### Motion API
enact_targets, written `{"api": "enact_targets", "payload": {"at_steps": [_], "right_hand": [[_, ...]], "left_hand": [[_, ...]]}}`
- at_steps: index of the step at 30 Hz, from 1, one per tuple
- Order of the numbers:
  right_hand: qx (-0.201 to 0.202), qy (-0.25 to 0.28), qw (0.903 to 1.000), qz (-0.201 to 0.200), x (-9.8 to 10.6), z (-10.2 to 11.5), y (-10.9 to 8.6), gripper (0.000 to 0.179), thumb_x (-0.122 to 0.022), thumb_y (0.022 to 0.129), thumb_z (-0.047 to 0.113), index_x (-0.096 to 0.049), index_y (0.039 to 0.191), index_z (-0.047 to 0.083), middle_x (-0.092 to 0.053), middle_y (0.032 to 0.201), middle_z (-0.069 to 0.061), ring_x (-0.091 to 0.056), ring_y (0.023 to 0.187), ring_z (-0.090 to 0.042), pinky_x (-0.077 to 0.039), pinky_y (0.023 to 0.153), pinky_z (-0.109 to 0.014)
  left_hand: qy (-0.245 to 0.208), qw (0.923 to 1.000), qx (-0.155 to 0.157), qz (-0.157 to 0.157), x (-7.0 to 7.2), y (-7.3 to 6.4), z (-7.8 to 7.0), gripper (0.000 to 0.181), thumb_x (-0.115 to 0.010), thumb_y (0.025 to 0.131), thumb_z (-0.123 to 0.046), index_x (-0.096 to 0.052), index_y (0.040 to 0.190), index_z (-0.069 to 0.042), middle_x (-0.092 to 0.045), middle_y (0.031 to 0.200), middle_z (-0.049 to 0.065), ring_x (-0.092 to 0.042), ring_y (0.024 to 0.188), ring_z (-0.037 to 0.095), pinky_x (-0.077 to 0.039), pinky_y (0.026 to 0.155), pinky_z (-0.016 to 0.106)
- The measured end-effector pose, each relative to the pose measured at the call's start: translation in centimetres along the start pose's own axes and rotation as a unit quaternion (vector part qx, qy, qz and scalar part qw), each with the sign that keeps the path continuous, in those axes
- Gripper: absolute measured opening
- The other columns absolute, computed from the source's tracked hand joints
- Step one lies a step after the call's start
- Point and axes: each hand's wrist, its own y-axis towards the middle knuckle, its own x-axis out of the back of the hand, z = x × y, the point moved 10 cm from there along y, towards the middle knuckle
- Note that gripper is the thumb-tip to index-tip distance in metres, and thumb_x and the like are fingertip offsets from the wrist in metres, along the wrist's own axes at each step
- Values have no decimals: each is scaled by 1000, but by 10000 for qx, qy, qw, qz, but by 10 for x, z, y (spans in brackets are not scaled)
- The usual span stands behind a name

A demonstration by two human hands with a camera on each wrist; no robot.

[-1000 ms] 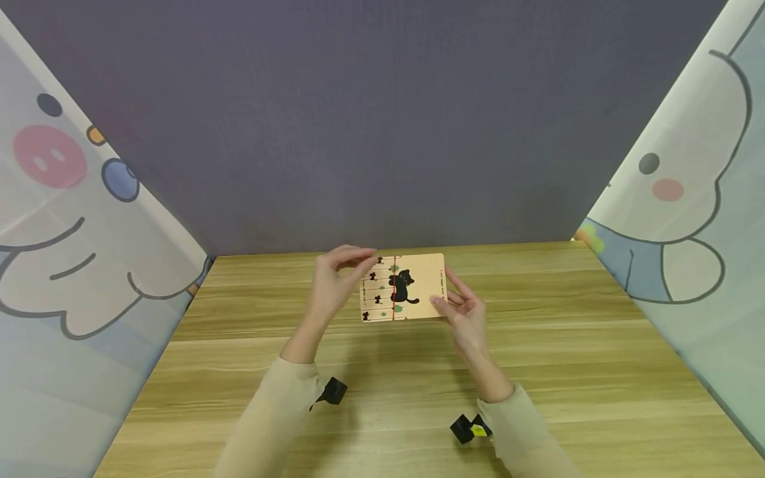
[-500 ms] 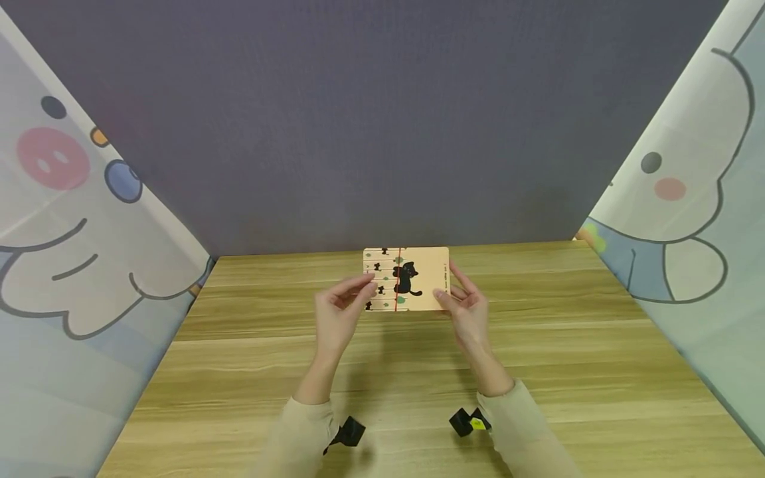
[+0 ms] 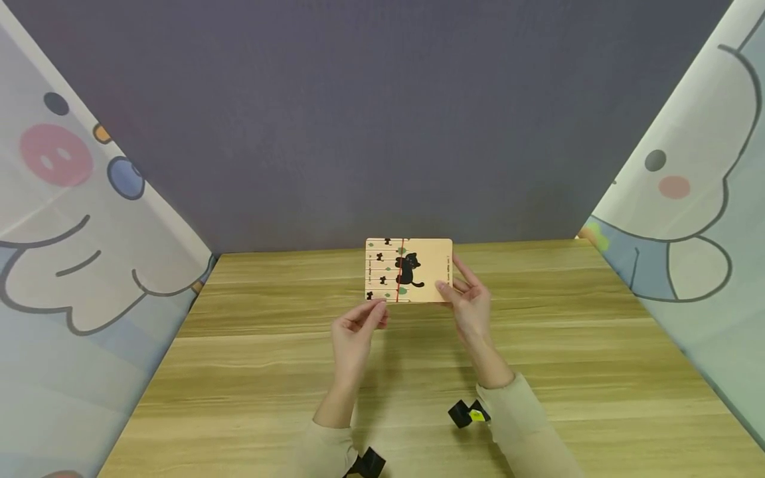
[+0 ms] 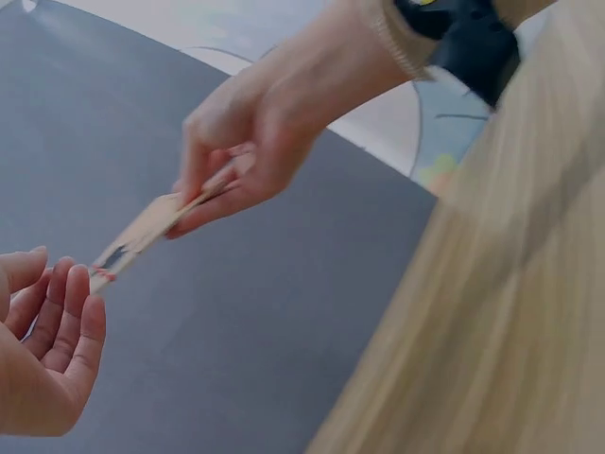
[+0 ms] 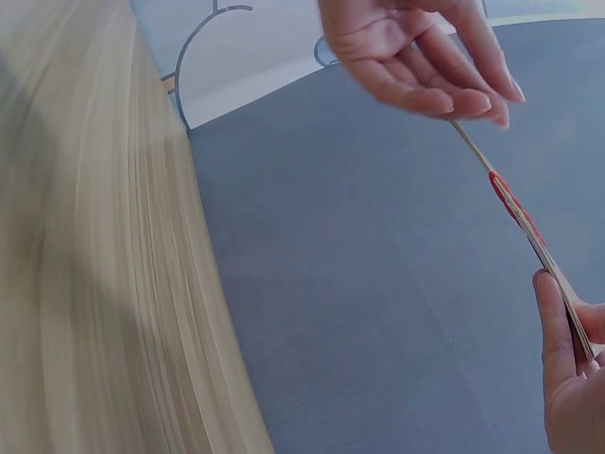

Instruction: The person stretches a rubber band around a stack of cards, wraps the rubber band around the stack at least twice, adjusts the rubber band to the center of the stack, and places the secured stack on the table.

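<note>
A thin, cream-coloured notebook (image 3: 433, 262) with a black cat and several small cats on its cover is held up over the table. A red elastic band (image 3: 399, 282) runs across it. My right hand (image 3: 472, 315) grips the lower right end, thumb on the cover and fingers behind. Just below the lower left corner is my left hand (image 3: 354, 338), its fingers loosely bent. The right wrist view shows the notebook edge-on, its far end close to my left fingertips (image 5: 492, 109); whether they touch it I cannot tell.
A wood-grain table (image 3: 251, 372) lies below, with a dark grey panel (image 3: 382, 133) behind it. Cartoon-printed curtains (image 3: 54, 226) stand at both sides. Black wrist cameras (image 3: 460, 413) hang by the sleeves.
My left hand has moved from the notebook's upper left corner down past its left side to below the lower corner. The notebook has risen slightly in my right hand.
</note>
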Motion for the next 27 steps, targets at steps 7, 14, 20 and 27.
{"api": "enact_targets", "payload": {"at_steps": [7,14,20,27], "right_hand": [[9,128,9999,50,-1,2,2,59,-50,78,-21,-39,131,1,-68,83,-4,-65,73,-19,-54,59,-29],[-54,185,9998,-24,0,1,2,60,-49,77,-23,-40,131,1,-68,80,-2,-65,70,-16,-53,58,-28],[-78,289,9996,1,0,2,1,59,-49,77,-24,-40,130,0,-67,76,-3,-63,67,-13,-53,57,-26],[-13,200,9997,101,-1,3,3,58,-51,76,-23,-41,130,-2,-67,79,-5,-64,68,-15,-53,56,-26]], "left_hand": [[-118,9961,770,-411,23,-14,99,21,-64,82,-13,-66,98,0,-64,84,21,-62,67,34,-53,58,43],[-459,9895,1211,-646,11,-18,98,24,-65,81,-16,-64,97,2,-63,84,22,-63,65,29,-53,57,39],[-983,9848,1195,-795,-12,-15,45,18,-61,84,-10,-65,90,7,-64,76,14,-62,60,19,-52,52,29],[-644,9812,1401,-1159,4,-15,103,24,-65,81,-19,-67,91,3,-65,79,16,-63,62,25,-53,55,35]]}}
